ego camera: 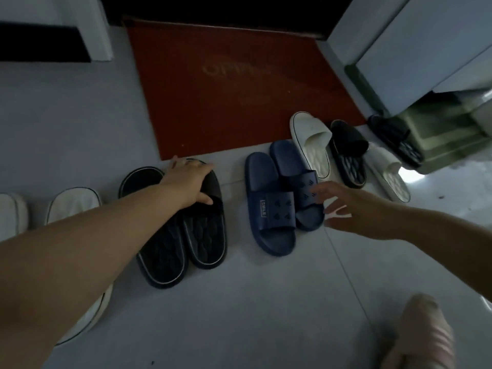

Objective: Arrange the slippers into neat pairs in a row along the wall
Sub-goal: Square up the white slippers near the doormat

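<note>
Resting flat on black slipper (pixel 206 209), left hand (pixel 190 179); right hand (pixel 343 206) hovers spread.

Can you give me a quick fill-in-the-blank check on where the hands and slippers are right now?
1. The left hand rests on the strap of a ____ slipper.
2. The right hand reaches, fingers spread, toward the ____ pair of slippers.
3. The toes of the white slipper right of the navy pair lie on the ____ doormat.

Missing words: black; navy blue; red
</note>
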The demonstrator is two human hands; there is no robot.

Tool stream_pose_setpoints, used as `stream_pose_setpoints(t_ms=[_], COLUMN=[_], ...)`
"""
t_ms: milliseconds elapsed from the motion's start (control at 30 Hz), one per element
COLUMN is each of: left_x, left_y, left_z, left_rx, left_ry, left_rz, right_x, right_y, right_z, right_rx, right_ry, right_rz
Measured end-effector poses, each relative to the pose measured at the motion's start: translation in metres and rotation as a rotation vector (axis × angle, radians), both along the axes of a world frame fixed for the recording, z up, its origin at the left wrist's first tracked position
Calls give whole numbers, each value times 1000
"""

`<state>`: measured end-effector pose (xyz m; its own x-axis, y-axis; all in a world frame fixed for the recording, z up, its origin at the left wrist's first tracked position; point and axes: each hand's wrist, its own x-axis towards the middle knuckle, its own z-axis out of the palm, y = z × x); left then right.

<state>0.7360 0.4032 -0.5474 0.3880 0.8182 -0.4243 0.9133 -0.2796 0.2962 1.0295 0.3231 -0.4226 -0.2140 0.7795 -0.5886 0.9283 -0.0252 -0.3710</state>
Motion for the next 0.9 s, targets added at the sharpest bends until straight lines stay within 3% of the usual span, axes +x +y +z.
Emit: stream_pose_setpoints(t_ms=[133,267,367,467,567,700,800,900], left_x=[31,95,171,206,204,181,190,213], left_y=[3,-10,-31,-37,-30,-22,2,38], left_z=[14,22,1,-17,-12,10,20,24], left_rx=[18,-107,-128,4,106,-149,-275,-371], left_ry=[-212,-249,-29,244,342,441,611,749], left_rz=[0,21,11,38,87,320,242,115], right_x=[40,79,101,103,105,88,87,109], right_y=[43,88,113,125,133,120,112,120], right_z=[-33,-74,-110,-140,-152,-161,-164,-164], right_rx=[61,90,75,86,120,62,8,-39], right_ry=[-160,-297,-287,-125,80,240,305,443], right_rz=[225,430,461,507,517,598,596,423])
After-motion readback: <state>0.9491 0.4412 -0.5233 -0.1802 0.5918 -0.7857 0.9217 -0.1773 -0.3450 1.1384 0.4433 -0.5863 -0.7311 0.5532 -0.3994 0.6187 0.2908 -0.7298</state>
